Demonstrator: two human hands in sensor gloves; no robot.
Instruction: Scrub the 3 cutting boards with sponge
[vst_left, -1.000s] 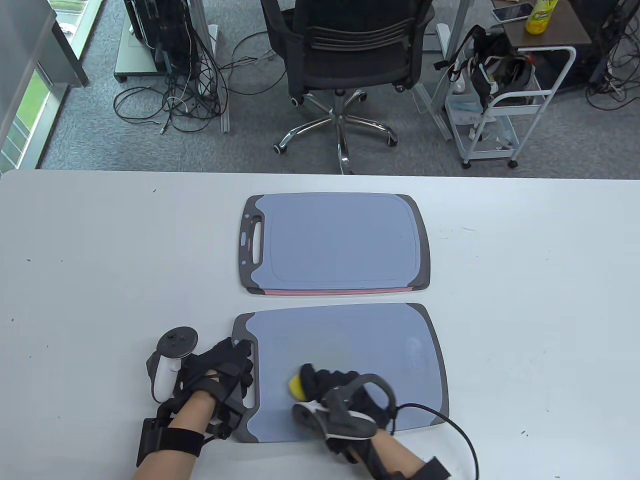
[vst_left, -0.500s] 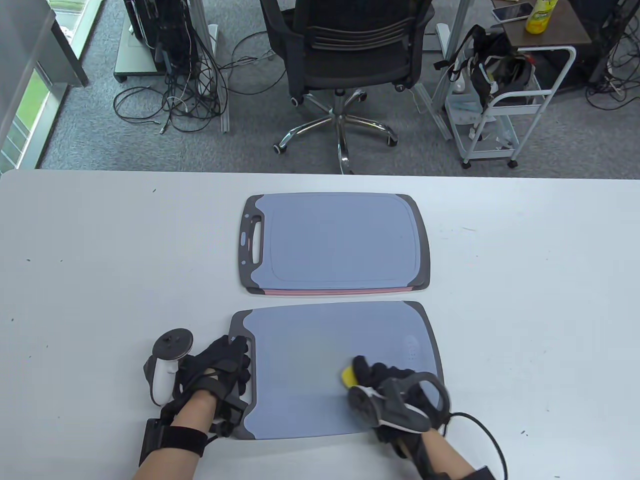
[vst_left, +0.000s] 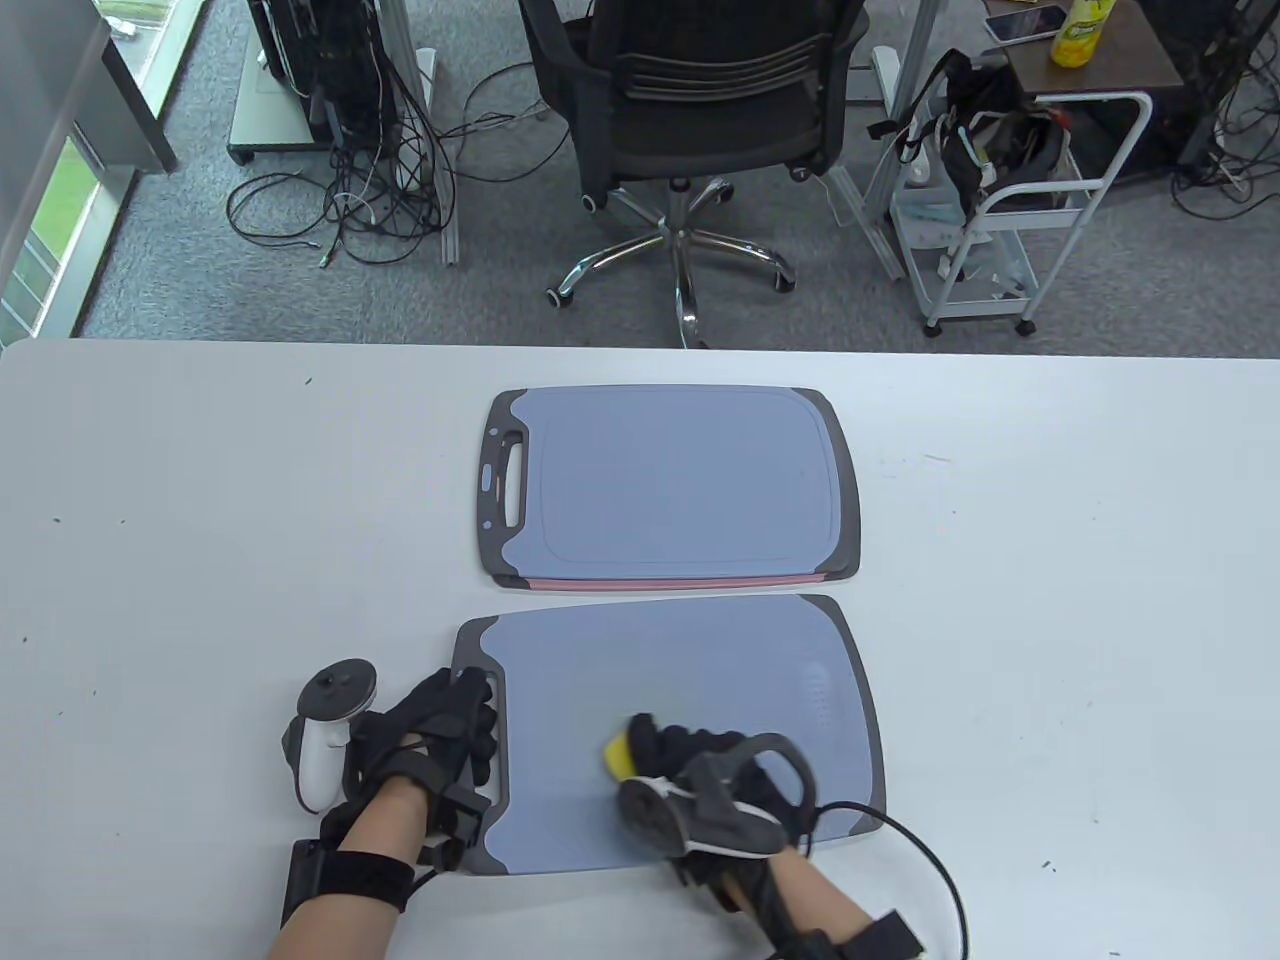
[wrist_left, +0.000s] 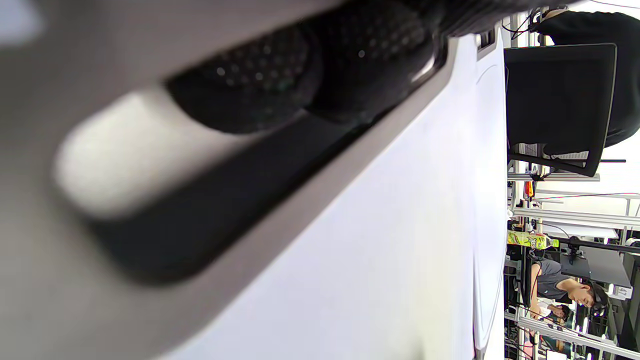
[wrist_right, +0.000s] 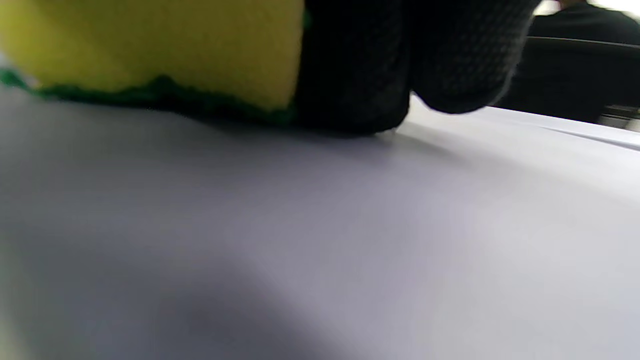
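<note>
The near blue-grey cutting board (vst_left: 690, 670) lies at the table's front edge. My left hand (vst_left: 468, 708) rests on its dark handle end, fingers (wrist_left: 300, 65) laid by the handle slot. My right hand (vst_left: 690, 765) grips a yellow sponge (vst_left: 617, 757) with a green underside (wrist_right: 150, 45) and presses it flat on the board (wrist_right: 320, 225), low and left of middle. Farther back lies a second blue-grey board (vst_left: 680, 480) stacked on a third board, of which only a pink edge (vst_left: 660, 584) shows.
The white table (vst_left: 1050, 600) stretches wide on both sides of the boards. Beyond its far edge stand an office chair (vst_left: 690, 110), a white cart (vst_left: 1010, 210) and loose floor cables (vst_left: 370, 190). A seated person (wrist_left: 565, 292) shows far off in the left wrist view.
My right hand swept the sponge to the board's right side and has come back toward the middle. The near board has slid slightly left with my left hand on it.
</note>
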